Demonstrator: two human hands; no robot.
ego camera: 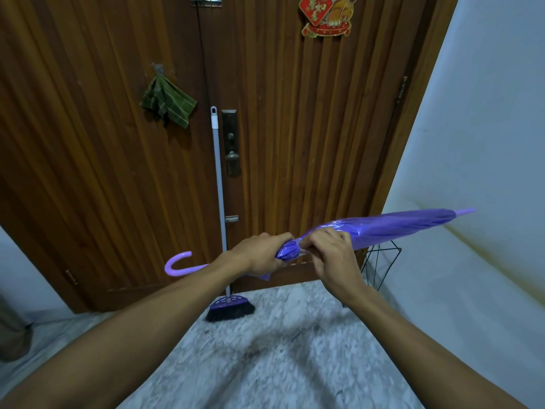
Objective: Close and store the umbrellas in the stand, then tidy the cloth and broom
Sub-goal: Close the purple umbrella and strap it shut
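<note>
You are holding a closed purple umbrella (368, 228) level before the wooden door (295, 128), above the wire stand (380, 261). Your left hand (259, 255) is gripping its gathered canopy; your right hand (330, 249) is pinching the slippery folds. It is likely handling light, stiff along the shaft.

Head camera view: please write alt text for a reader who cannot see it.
Both hands, left hand and right hand, grip a closed purple plastic umbrella held level before a brown wooden door. A purple-headed broom leans on the door, a green checked cloth hangs there, and a black wire stand sits right.
</note>
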